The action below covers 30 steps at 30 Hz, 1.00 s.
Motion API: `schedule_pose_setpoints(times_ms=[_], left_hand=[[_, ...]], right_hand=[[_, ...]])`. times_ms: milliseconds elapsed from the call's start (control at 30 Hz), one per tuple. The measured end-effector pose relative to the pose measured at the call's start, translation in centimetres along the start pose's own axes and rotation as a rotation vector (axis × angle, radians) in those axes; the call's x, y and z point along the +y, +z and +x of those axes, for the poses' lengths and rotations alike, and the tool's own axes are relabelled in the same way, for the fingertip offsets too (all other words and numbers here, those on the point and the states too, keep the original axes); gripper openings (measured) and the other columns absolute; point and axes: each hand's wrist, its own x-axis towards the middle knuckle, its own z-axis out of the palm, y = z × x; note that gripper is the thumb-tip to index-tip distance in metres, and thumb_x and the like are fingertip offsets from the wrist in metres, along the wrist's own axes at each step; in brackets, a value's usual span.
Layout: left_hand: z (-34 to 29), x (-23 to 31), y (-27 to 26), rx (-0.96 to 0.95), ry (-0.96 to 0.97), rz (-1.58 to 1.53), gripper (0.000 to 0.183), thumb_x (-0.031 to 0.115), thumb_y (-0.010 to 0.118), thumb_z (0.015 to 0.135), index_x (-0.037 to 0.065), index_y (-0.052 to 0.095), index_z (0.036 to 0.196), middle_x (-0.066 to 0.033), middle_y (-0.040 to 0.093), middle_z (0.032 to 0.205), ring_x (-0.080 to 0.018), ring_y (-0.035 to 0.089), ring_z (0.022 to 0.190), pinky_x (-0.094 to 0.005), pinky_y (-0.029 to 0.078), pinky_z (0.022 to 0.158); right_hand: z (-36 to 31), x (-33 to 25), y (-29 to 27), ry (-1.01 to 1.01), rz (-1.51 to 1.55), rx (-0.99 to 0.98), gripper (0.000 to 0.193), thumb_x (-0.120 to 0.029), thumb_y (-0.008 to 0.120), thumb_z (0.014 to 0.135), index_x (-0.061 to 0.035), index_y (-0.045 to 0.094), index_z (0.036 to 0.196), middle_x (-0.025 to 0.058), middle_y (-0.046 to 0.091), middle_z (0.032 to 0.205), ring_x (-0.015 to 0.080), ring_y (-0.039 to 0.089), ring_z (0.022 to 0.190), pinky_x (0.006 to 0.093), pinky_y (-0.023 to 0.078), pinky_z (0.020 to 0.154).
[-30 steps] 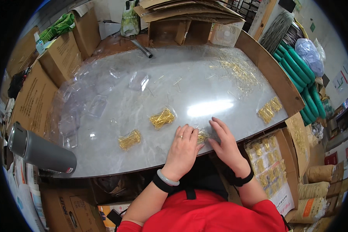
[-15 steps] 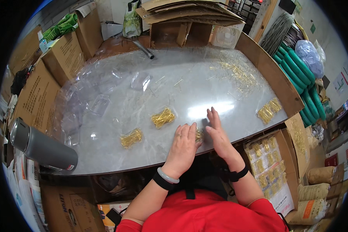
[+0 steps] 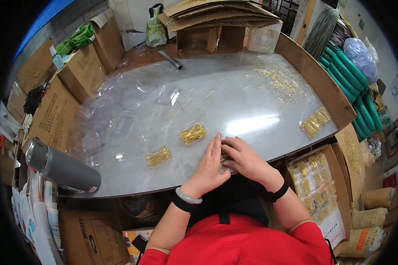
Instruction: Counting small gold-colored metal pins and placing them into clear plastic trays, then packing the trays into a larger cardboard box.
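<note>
At the table's near edge, a bundle of thin gold pins lies between my two hands, mostly hidden by them. My left hand is on its left side, fingers straight and side by side like a wall. My right hand curls over it from the right, fingers and thumb closed on it. Two more gold pin bundles in clear boxes, one nearer the middle and one farther left, rest on the grey tabletop.
Loose gold pins spread at the back right, near boxed bundles. Clear plastic boxes lie on the left. A grey bottle stands at the left corner. Below the right edge, a carton holds packed bundles. A metal tube lies behind.
My right hand has come in from the right and closed over the bundle. My left hand's fingers have straightened beside it. The whole view has shifted slightly.
</note>
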Motion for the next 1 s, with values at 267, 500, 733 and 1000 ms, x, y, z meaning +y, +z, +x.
schedule_pose_setpoints(times_ms=[267, 500, 733, 1000], left_hand=[[-2.0, 2.8, -2.8, 0.046, -0.173, 0.347, 0.060, 0.008, 0.073, 0.083, -0.002, 0.050, 0.137, -0.0233, 0.054, 0.130, -0.0429, 0.052, 0.119, -0.0461, 0.045, 0.100], [-1.8, 2.3, -1.3, 0.107, -0.255, 0.372, 0.038, 0.004, 0.071, 0.083, -0.004, 0.059, 0.118, -0.0213, 0.059, 0.102, -0.0435, 0.058, 0.099, -0.0476, 0.048, 0.085], [-1.3, 1.7, -2.5, 0.037, -0.197, 0.190, 0.040, -0.004, 0.067, 0.083, -0.004, 0.058, 0.121, -0.0225, 0.058, 0.106, -0.0410, 0.060, 0.097, -0.0447, 0.050, 0.083], [-1.7, 2.2, -1.3, 0.126, -0.275, -0.224, 0.046, -0.007, 0.063, 0.084, -0.003, 0.055, 0.130, -0.0175, 0.056, 0.115, -0.0303, 0.063, 0.100, -0.0352, 0.054, 0.084]], right_hand=[[-0.9, -0.7, 0.7, 0.086, -0.141, 0.160, 0.040, -0.013, 0.070, 0.087, -0.0010, 0.058, 0.124, 0.0172, 0.054, 0.133, 0.0382, 0.048, 0.128, 0.0445, 0.044, 0.104], [-1.5, -1.6, 1.8, 0.079, -0.172, 0.184, 0.038, -0.005, 0.063, 0.090, 0.0003, 0.057, 0.127, 0.0174, 0.059, 0.131, 0.0361, 0.053, 0.128, 0.0448, 0.043, 0.110], [-1.9, -1.4, 1.9, 0.039, -0.127, 0.208, 0.037, 0.001, 0.062, 0.085, -0.0029, 0.062, 0.121, 0.0139, 0.059, 0.132, 0.0340, 0.055, 0.125, 0.0435, 0.048, 0.103], [-1.7, -1.4, 2.0, 0.018, -0.186, 0.220, 0.037, 0.001, 0.063, 0.084, -0.0029, 0.062, 0.121, 0.0133, 0.062, 0.127, 0.0338, 0.056, 0.124, 0.0425, 0.049, 0.102]])
